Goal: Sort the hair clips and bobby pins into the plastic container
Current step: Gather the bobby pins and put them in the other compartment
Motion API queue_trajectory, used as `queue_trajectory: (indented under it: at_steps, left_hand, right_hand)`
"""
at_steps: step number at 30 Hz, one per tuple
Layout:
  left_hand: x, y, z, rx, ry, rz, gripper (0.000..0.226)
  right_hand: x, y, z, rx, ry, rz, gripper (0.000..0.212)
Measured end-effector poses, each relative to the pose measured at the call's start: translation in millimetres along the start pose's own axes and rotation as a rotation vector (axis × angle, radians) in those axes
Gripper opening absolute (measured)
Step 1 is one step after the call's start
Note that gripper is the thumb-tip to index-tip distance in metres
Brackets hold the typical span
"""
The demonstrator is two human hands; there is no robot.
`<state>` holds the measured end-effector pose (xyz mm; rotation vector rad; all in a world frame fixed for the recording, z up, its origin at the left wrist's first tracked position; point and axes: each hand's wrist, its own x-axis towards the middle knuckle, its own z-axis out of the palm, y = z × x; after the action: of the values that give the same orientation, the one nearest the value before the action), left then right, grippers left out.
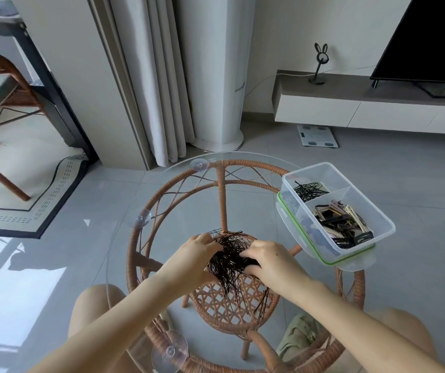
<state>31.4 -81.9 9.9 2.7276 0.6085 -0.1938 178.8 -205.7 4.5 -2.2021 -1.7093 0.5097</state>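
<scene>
A big heap of dark bobby pins (232,267) lies on the round glass tabletop (178,211). My left hand (193,261) cups the heap's left side, and my right hand (272,261) presses in from the right, fingers curled into the pins. At the table's right edge stands a clear plastic container (377,211) with two compartments. Its far compartment holds a few black bobby pins (308,190). Its near compartment holds several hair clips (341,224) in black, beige and pink. The container rests on its green-rimmed lid (350,261).
The glass top sits on a wicker frame (222,189) with suction cups (199,165). A white scale (316,135) lies on the floor beyond. A TV stand (377,109) is at the back right, a chair and rug at the left, a slipper (298,337) under the table.
</scene>
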Motion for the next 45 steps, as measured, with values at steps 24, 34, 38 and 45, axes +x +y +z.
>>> queue_trajectory:
  at_steps: [24,34,38,45]
  left_hand:
    - [-2.3,-14.6,-12.6,-0.268,0.154,-0.274,0.021]
    - [0.8,-19.9,-26.1,-0.270,0.167,-0.310,0.018]
    - [-0.2,-15.5,-36.8,-0.236,0.164,-0.306,0.015]
    - [3.4,-10.1,-59.0,-0.220,0.175,-0.280,0.008]
  right_hand:
    - [-7.3,21.1,-115.8,0.317,0.393,0.253,0.018]
    - [50.5,97.5,-172.4,-0.201,0.200,0.319,0.016]
    - [75.8,101.2,-155.1,-0.312,-0.079,0.261,0.016]
    - [78.4,118.9,-143.1,-0.339,-0.041,0.230,0.023]
